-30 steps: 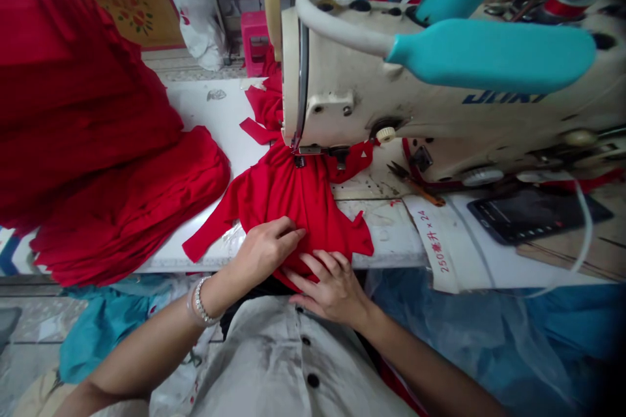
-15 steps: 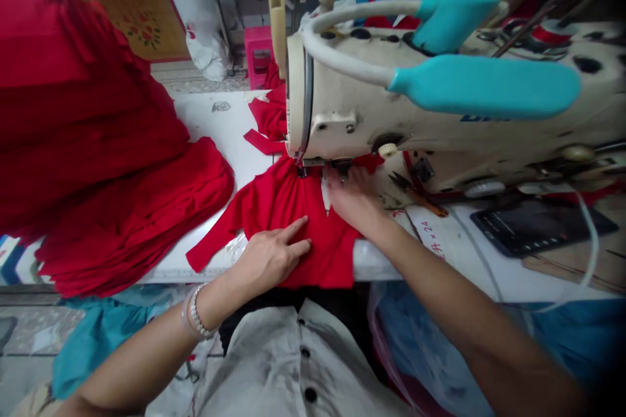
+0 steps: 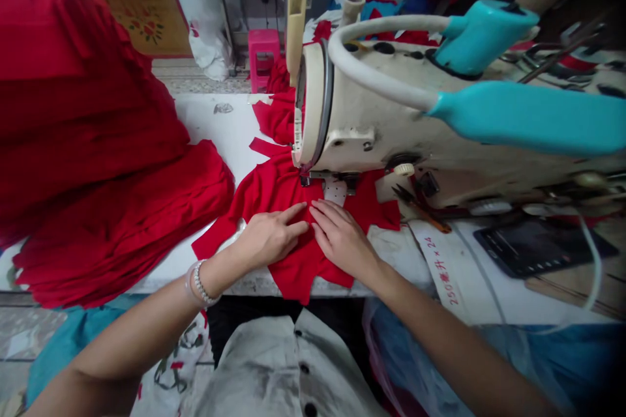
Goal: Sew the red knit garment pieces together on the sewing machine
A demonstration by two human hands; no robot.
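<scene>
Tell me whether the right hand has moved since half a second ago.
Yes: against the machine, the right hand has drawn back toward the shirt.

Fabric stack left, phone right

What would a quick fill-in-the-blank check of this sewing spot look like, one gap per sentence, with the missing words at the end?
The left hand and right hand rest on cloth whose colour is ____.
The bracelet is worn on the person's ____ wrist.
Seen from the person's side, the phone lies to the ____ of the scissors.
The stool on the floor is ____.

Missing words: red; left; right; pink.
</scene>
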